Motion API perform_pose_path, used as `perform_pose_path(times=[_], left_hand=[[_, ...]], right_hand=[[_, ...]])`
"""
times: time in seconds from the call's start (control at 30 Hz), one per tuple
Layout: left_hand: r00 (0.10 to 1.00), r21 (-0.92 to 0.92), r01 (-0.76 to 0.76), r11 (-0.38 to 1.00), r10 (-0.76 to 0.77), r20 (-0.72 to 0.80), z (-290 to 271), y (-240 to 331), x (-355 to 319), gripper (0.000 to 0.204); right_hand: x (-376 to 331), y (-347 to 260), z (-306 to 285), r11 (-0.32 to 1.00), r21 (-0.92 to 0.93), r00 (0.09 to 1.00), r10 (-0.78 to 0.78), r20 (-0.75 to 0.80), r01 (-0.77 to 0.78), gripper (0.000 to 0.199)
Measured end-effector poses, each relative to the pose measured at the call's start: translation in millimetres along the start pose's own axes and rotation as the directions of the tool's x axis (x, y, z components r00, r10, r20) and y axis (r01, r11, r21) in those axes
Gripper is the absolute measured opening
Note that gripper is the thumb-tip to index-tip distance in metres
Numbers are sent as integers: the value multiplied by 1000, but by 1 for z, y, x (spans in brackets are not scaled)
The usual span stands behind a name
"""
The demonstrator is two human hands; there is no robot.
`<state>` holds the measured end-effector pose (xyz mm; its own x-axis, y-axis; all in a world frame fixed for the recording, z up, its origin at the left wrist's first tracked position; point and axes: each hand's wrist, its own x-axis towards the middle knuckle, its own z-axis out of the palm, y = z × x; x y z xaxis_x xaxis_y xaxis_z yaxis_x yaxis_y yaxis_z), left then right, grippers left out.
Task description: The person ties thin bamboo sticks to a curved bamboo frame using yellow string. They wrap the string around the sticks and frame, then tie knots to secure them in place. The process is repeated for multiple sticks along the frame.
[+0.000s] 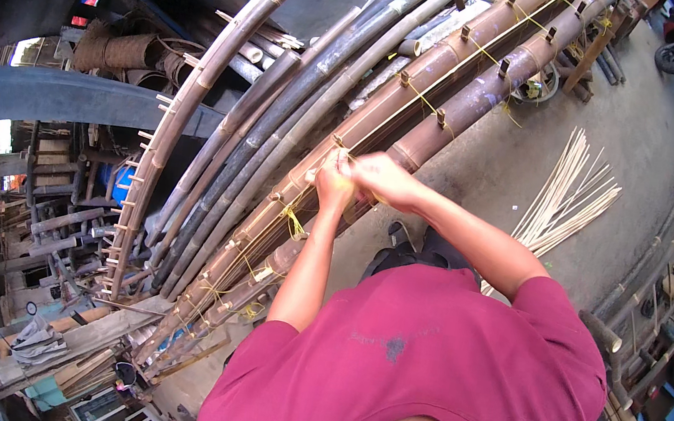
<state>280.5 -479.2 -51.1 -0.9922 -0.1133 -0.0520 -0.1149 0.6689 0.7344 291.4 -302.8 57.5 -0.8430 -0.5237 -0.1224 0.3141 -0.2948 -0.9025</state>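
Tying step in hand, by the look of it: left hand [332, 183] and right hand [383, 178] pressed together on top of the brown bamboo pole [445, 81], fingers closed, apparently pinching a thin yellow cord [295, 224] at one lashing point; exact grip on the cord too small to confirm. Pole lying on a bundle of darker bamboo poles [281, 119] to the left, second brown pole [486, 94] just beside on the right, both with small pegs and yellow ties along the length. Long axis of the pole running from lower left, near the person, to upper right, far end pointing toward the top right corner. Next move probably calling for tension kept on the cord while knotting, both hands staying close. Loose pale bamboo strips [566, 196] on the concrete floor [667, 125], well apart to the right.
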Motion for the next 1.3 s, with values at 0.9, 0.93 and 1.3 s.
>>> perform_pose_path(times=[0.9, 0.93, 1.3], left_hand=[[980, 308, -201, 930, 187, 74, -53, -17, 121, 40], [985, 278, -170, 945, 163, 50, -74, -18, 107, 39], [995, 391, -81, 917, 52, 83, -131, -85, -81, 37]], right_hand=[[-77, 109, 91, -368, -892, 965, 80, 250, 262, 39], [-81, 84, 114, -256, -932, 965, 132, 228, 255, 38], [0, 148, 178, 844, 363, 721, -39, -692, 394, 29]])
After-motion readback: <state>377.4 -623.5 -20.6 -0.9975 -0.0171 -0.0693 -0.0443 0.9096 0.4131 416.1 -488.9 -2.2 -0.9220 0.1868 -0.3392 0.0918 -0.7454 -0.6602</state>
